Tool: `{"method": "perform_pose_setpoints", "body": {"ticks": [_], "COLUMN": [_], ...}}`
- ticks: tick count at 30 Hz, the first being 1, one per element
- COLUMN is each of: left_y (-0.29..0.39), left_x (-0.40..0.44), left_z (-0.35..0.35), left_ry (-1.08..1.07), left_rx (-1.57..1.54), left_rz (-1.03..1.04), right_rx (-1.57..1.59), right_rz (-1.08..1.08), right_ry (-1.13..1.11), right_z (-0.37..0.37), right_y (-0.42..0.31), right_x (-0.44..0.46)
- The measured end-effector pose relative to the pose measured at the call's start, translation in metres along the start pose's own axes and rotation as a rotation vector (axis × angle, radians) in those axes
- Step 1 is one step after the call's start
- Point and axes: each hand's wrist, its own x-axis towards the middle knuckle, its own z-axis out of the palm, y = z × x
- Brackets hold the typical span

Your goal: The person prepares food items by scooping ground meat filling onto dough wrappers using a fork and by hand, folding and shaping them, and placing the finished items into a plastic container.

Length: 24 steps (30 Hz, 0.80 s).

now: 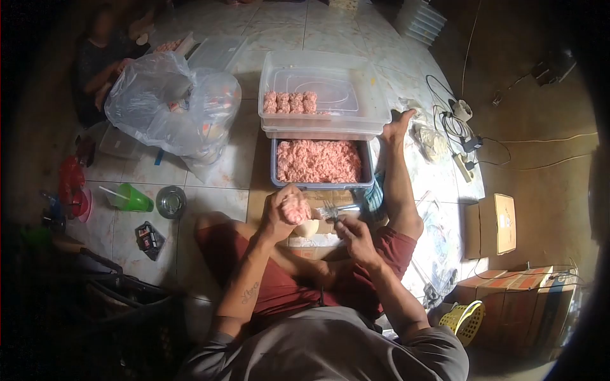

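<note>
My left hand (278,214) is closed around a lump of pink minced meat (295,209). In my right hand (357,239) is a fork (331,209), its tines up and pointing towards the meat. Just below the lump sits a rounded cream-coloured thing (307,228), partly hidden by my left hand. Beyond both hands is a dark-rimmed tub (274,171) filled with loose minced meat (318,160). A clear plastic box (346,89) rests at its far edge, with several shaped meat rolls (290,103) along the near left side.
A large clear plastic bag (159,95) stands to the left, near another person (95,70). A green cup (135,198) and a glass ashtray-like dish (171,202) are on the tiled floor. Cables (448,117), cardboard boxes (515,305) and a yellow basket (469,322) lie right. A blue cloth (375,195) touches my leg.
</note>
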Motion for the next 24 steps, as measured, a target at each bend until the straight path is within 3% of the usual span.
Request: {"method": "perform_pose_setpoints", "body": {"ticks": [3,4,5,7,9,11,12,15,16,17,19,20,21,24], "left_y": [0.005,-0.009,-0.015,-0.026,-0.010,0.015,0.010,0.011,0.005,-0.004,-0.016,-0.005,0.002,0.004], "left_x": [-0.001,-0.002,-0.003,-0.005,-0.003,-0.003,-0.005,-0.006,-0.007,-0.008,-0.011,-0.011,-0.009,-0.006], "left_z": [0.017,0.023,0.028,0.033,0.029,0.022,0.012,0.010,0.019,0.026,0.039,0.048,0.045,0.019], "left_ry": [-0.002,-0.098,-0.104,0.140,0.213,0.291,0.152,0.096,0.063,0.056,0.008,0.151,0.154,0.091], "left_rx": [-0.039,0.038,0.036,0.201,0.207,0.142,0.112,0.037,-0.257,-0.256,0.198,0.152,0.153,-0.001], "left_rz": [0.027,0.090,0.090,0.073,0.065,0.052,-0.003,0.068,-0.057,-0.058,0.063,-0.128,-0.127,0.068], "right_rx": [0.102,0.058,0.059,-0.584,-0.518,-0.206,-0.101,0.131,0.099,0.008,-0.346,-0.525,-0.524,-0.346], "right_rz": [-0.056,-0.254,-0.253,-0.350,-0.483,-0.249,-0.054,0.012,-0.102,-0.217,-0.577,-0.523,-0.524,-0.381], "right_ry": [-0.100,0.019,0.025,0.218,0.258,0.220,0.132,-0.034,-0.019,0.012,0.261,0.284,0.282,0.231], "right_z": [0.027,0.044,0.041,0.031,0.019,0.013,0.010,0.017,0.027,0.039,0.056,0.053,0.048,0.032], "right_y": [0.008,0.013,0.012,0.008,0.009,0.008,-0.006,0.002,0.004,0.006,0.023,0.013,0.008,-0.008], "right_x": [-0.005,-0.002,0.000,0.008,0.009,-0.003,-0.011,-0.017,-0.019,-0.016,-0.002,-0.001,-0.002,-0.017]}}
